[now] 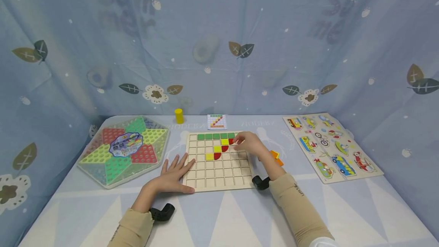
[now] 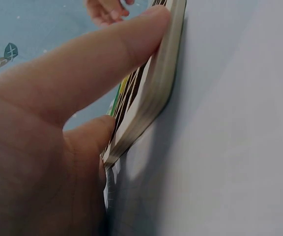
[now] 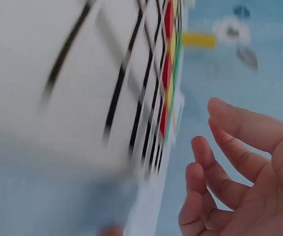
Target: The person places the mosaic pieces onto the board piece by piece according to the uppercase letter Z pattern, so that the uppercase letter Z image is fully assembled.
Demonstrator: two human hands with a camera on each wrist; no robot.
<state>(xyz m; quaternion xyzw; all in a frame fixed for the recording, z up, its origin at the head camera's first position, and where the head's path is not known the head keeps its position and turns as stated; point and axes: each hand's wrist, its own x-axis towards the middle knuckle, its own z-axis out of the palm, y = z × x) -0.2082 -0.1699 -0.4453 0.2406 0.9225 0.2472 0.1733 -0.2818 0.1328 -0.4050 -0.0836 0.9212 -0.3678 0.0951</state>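
Note:
A wooden grid board (image 1: 219, 172) lies in the middle of the table. Green square pieces (image 1: 210, 136) line its far row, with yellow squares (image 1: 217, 149) and red rounded pieces (image 1: 217, 156) running diagonally below. My left hand (image 1: 173, 176) rests with spread fingers on the board's left side. In the left wrist view, its thumb (image 2: 131, 42) presses on the board's edge (image 2: 151, 93). Above the far right corner hovers my right hand (image 1: 250, 144), close by the last red piece. The right wrist view shows its fingers (image 3: 220, 184) loosely bent and apart from the thumb, holding nothing.
Orange and yellow pieces (image 1: 276, 157) lie right of the board, partly behind the right forearm. A pattern card (image 1: 217, 122) and a yellow cylinder (image 1: 179, 116) stand behind it. A hexagonal checkers board (image 1: 123, 149) is left; a vehicle puzzle (image 1: 330, 146) is right.

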